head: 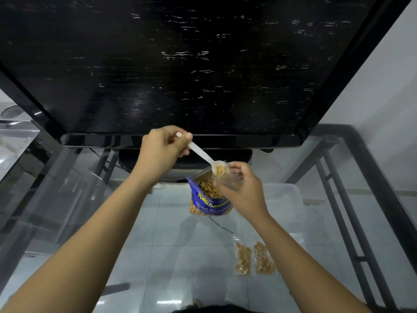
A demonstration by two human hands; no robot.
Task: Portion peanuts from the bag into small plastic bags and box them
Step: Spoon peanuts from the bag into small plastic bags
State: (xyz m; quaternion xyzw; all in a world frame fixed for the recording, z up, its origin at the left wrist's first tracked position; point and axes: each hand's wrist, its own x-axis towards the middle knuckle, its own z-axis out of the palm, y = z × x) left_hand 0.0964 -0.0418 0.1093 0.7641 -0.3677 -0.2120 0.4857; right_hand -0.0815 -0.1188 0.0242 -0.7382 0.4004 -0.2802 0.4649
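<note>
Peanuts (208, 188): loose in the opened blue peanut bag (207, 199), which stands upright on the glass table (158, 222), just in front of the black screen's (180, 64) lower edge. Left hand (161, 150), above and left of the peanut bag, fingers closed on the handle end of a white plastic spoon (203, 155); the bowl carries a small heap of nuts. Right hand (243, 188), touching the peanut bag's right side, pinches the mouth of a small clear bag (225, 177) and holds it under the spoon bowl, directly above the open pouch.

Handling, as judged: nuts light, hard, prone to roll (spills would likely fall back into the pouch). The small bag is thin, limp, slippery; best pinched at the rim, never mid-body.

Count: one peanut bag, one spoon, one small bag being filled, two filled small bags (255, 258) lying side by side near and right of the peanut bag, towards the person. One clear plastic box (284, 199) right of the peanut bag, apparently empty.
</note>
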